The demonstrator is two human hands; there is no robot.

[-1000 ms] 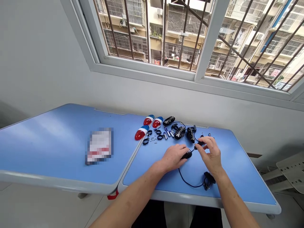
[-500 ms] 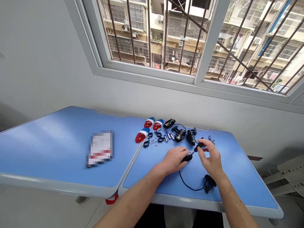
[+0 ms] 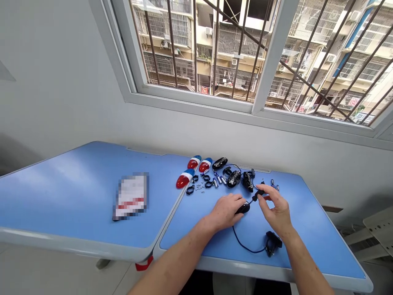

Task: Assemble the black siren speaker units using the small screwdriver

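Observation:
My left hand [image 3: 229, 208] is closed over a black oval housing [image 3: 244, 208] on the blue table, near its middle. To its right, my right hand [image 3: 274, 203] pinches a small black piece [image 3: 258, 194] between thumb and fingertips, just above the tabletop. A short cord runs between that piece and the housing. Another black cable [image 3: 242, 244] curves from near my left hand to a black clamp-like part [image 3: 272, 243] lying close to the front edge. Behind the hands are black oval units [image 3: 233, 179] with cords.
Three red, white and blue covers [image 3: 185, 178] lie at the table's back left, beside black rings [image 3: 190, 189], small screws and batteries [image 3: 215, 182]. More batteries [image 3: 272, 183] lie at right. A pixelated packet [image 3: 132, 196] rests on the left table [image 3: 76, 192].
The whole view has shifted slightly downward. Both hands keep their holds, with the right hand's fingers a little changed around the small black piece.

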